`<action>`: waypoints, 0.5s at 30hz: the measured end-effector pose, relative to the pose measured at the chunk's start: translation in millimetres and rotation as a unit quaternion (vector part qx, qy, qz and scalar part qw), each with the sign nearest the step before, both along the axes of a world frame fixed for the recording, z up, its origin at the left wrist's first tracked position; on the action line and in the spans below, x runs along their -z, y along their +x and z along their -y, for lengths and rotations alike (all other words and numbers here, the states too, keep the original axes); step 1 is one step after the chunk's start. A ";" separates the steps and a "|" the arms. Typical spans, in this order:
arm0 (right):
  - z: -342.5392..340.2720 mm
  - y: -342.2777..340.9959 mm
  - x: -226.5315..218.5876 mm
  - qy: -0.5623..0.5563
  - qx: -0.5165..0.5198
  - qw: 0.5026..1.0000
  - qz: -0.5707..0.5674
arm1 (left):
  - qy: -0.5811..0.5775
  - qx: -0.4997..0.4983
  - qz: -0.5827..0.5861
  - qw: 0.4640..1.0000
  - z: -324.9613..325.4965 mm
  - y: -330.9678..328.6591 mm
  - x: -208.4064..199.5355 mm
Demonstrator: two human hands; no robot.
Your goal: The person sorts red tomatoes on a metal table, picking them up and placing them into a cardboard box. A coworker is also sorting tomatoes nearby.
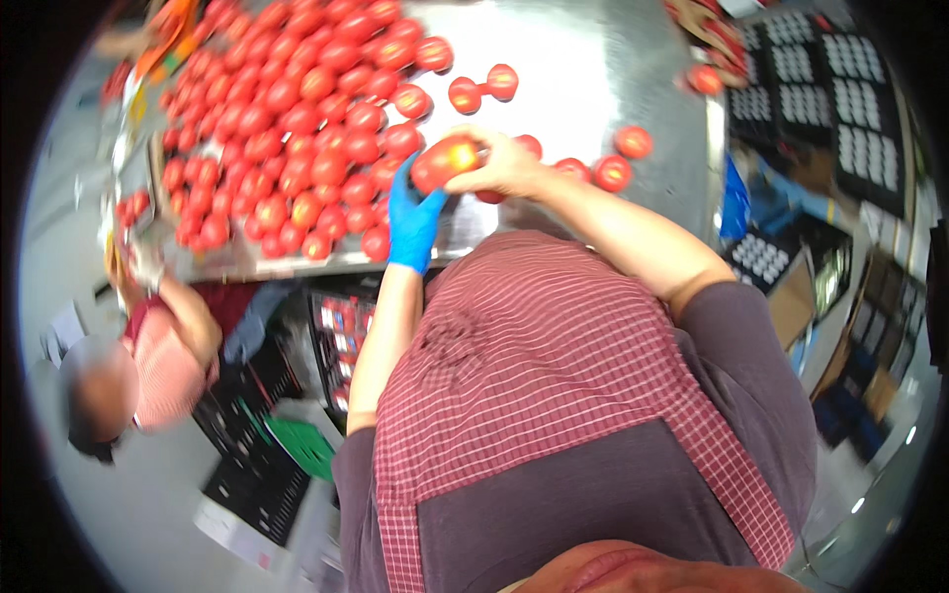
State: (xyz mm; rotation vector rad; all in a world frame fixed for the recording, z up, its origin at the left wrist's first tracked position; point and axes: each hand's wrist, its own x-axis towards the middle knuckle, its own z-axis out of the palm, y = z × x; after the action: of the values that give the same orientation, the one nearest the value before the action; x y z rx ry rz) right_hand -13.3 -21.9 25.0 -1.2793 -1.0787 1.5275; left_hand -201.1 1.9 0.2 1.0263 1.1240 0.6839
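My left hand (411, 225), in a blue glove, and my bare right hand (502, 164) come together over the near side of a metal table. Between them is a red tomato (435, 169) with a bright yellowish patch, held by the fingers of both hands. Blur hides whether a second tomato is pressed against it. Just left of the glove spreads a large heap of red tomatoes (287, 128). Two loose tomatoes lie beyond my hands, one of them here (465, 95). Several more, such as this tomato (613, 174), lie beside my right forearm.
The shiny metal table (563, 59) runs along in front of me. A co-worker (173, 361) stands at its left end; other people's hands are at the far corners. Stacked black trays (860, 109) stand at right. Black crates (262, 494) and a green crate (300, 440) are on the lower left floor.
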 end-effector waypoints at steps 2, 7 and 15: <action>10.8 -3.1 20.7 0.027 0.014 0.997 -0.073 | -0.036 0.035 0.001 0.999 11.7 8.4 -4.1; 61.5 30.4 -0.9 -0.107 0.113 0.941 -0.301 | -0.026 0.208 -0.013 0.978 30.1 36.1 -19.5; 170.0 85.5 12.1 -0.030 0.421 0.860 -0.288 | -0.014 0.358 -0.067 0.931 46.3 89.1 -31.2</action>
State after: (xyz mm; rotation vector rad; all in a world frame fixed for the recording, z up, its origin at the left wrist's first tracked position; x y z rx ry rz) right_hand 72.2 -191.9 12.9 -1.0090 -0.0324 1.1153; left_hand -112.0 -44.4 31.4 1.3636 0.7797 0.0111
